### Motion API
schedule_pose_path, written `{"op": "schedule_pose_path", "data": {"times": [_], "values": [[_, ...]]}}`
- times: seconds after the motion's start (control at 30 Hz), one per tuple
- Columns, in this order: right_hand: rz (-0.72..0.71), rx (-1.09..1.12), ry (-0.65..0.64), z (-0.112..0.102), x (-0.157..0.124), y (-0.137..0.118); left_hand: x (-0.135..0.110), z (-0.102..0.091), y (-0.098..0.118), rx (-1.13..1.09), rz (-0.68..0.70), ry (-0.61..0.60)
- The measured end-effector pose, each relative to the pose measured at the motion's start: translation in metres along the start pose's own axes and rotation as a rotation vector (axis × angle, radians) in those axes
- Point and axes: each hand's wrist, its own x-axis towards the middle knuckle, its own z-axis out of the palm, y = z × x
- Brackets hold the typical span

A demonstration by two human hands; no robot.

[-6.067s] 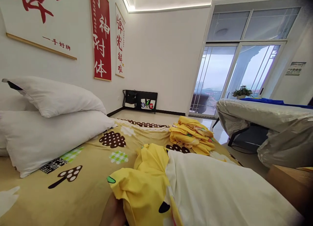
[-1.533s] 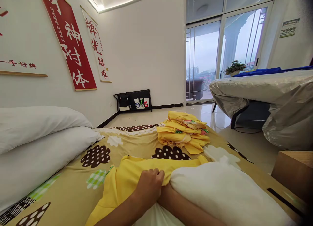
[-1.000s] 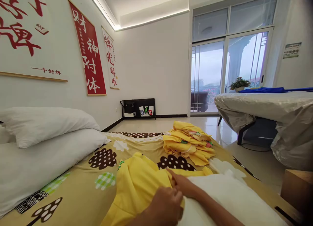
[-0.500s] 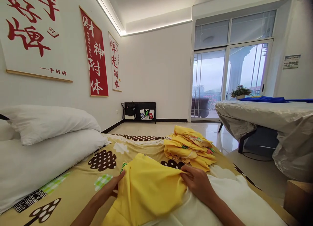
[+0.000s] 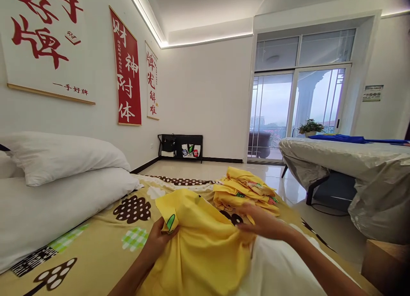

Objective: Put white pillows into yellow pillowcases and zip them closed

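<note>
a loose, creased sheet of yellow printed fabric (image 5: 205,249) is spread near the middle, above a tan patterned bed cover (image 5: 96,232), its right edge beside a smooth, white, fabric-covered bulk (image 5: 282,266). the fabric's far-left corner, printed with a green leaf, is grasped by the left hand (image 5: 162,234). at the far-right edge, the right hand (image 5: 258,221) is blurred, its fingers parted; whether the fabric is touched cannot be told. the step in hand is judged to be a straightening of the fabric's far edge. for the next move, a firm hold on the right edge seems called for, with the crumpled yellow cloth heap (image 5: 243,189) just beyond left undisturbed.
</note>
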Motion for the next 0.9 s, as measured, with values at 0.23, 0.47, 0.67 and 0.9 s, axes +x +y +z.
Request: {"op": "schedule_pose_path", "data": {"times": [0.23,0.47,0.67,0.9], "values": [[-0.182,0.533,0.030,0.053,0.044,-0.072,-0.031,0.003,0.027,0.162,0.093,-0.158],[-0.097,0.652,0.205,0.066,0.041,-0.072,-0.038,-0.031,0.034,0.342,0.147,-0.041],[-0.109,0.660,0.184,0.061,0.035,-0.074,-0.015,-0.060,0.028,-0.168,-0.196,-0.303],[-0.232,0.440,0.294,0.063,0.029,-0.083,0.002,-0.015,0.044,-0.033,-0.244,-0.453]]}}
